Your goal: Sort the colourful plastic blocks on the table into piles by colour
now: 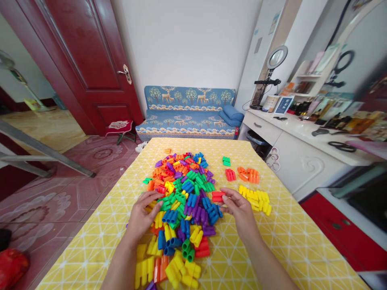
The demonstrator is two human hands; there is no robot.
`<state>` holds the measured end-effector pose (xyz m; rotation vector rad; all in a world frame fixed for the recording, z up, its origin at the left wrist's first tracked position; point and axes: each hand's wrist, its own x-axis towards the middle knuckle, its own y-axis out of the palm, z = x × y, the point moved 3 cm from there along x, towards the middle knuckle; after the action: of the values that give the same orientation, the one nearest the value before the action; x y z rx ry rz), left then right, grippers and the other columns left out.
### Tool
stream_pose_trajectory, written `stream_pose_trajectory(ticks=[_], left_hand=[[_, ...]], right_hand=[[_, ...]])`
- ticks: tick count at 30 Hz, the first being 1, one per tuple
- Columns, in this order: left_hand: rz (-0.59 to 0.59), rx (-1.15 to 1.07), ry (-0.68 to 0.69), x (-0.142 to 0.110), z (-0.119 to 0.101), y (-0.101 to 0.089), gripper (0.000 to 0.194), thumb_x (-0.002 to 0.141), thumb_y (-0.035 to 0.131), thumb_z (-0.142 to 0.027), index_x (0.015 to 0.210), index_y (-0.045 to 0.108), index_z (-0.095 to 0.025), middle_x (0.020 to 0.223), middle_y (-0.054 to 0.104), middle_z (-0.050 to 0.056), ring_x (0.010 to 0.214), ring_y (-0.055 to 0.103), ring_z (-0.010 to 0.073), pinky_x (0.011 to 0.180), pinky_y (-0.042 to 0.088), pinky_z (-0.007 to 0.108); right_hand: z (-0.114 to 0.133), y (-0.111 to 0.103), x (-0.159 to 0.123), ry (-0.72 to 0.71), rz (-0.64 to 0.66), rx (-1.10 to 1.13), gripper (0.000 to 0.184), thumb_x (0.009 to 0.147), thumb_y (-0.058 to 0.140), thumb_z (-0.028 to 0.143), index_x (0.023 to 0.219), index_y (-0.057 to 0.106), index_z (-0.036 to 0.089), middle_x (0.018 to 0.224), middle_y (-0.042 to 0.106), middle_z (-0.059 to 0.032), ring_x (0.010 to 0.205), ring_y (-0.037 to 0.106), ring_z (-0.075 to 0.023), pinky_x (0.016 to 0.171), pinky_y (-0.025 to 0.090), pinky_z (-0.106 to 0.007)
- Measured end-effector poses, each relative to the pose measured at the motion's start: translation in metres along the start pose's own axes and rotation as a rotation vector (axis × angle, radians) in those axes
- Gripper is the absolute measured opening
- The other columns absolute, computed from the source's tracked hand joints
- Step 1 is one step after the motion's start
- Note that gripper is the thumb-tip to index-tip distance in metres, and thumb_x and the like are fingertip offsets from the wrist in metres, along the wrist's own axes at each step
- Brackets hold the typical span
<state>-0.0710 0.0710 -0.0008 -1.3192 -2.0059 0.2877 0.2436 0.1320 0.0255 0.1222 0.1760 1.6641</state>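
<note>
A big heap of coloured plastic tube blocks (184,201) covers the middle of a table with a yellow patterned cloth (296,245). My right hand (238,211) pinches a red block (217,196) at the heap's right edge. My left hand (143,215) rests on the heap's left side, fingers curved over green and orange blocks, holding nothing that I can see. To the right lie sorted groups: yellow blocks (255,199), orange blocks (249,174), a red block (230,174) and a green block (226,161).
A blue sofa (187,114) stands beyond the table's far end. A white dresser (299,149) with bottles and a ring light runs along the right. A dark red door (81,56) is open at the left, above a tiled floor.
</note>
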Motion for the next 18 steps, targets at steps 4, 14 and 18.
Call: stream_pose_trajectory(ticks=[4,14,18], left_hand=[[-0.001,0.003,-0.005,0.0,0.002,0.0,0.027,0.081,0.064,-0.043,0.098,0.075,-0.025,0.11,0.067,0.01,0.106,0.06,0.027,0.098,0.045,0.042],[-0.012,0.014,0.008,0.0,0.002,0.0,0.025,0.081,0.064,-0.042,0.096,0.076,-0.026,0.106,0.068,0.009,0.104,0.061,0.0268,0.097,0.045,0.041],[-0.013,0.013,0.002,0.001,0.004,0.0,0.025,0.08,0.065,-0.043,0.095,0.076,-0.026,0.105,0.068,0.009,0.103,0.06,0.0271,0.096,0.045,0.042]], right_hand=[[0.002,-0.016,0.009,-0.069,-0.071,-0.057,0.043,0.065,0.079,0.044,0.099,0.068,0.02,0.084,0.069,-0.003,0.07,0.066,-0.0173,0.06,0.056,-0.029],[0.005,-0.071,0.097,-0.363,-0.19,-0.826,0.025,0.077,0.056,0.022,0.097,0.069,0.017,0.098,0.071,-0.008,0.08,0.065,-0.0177,0.073,0.051,-0.031],[0.002,-0.079,0.13,-0.263,-0.161,-1.114,0.027,0.075,0.055,0.009,0.097,0.067,0.017,0.089,0.072,-0.0056,0.079,0.066,-0.0161,0.071,0.048,-0.026]])
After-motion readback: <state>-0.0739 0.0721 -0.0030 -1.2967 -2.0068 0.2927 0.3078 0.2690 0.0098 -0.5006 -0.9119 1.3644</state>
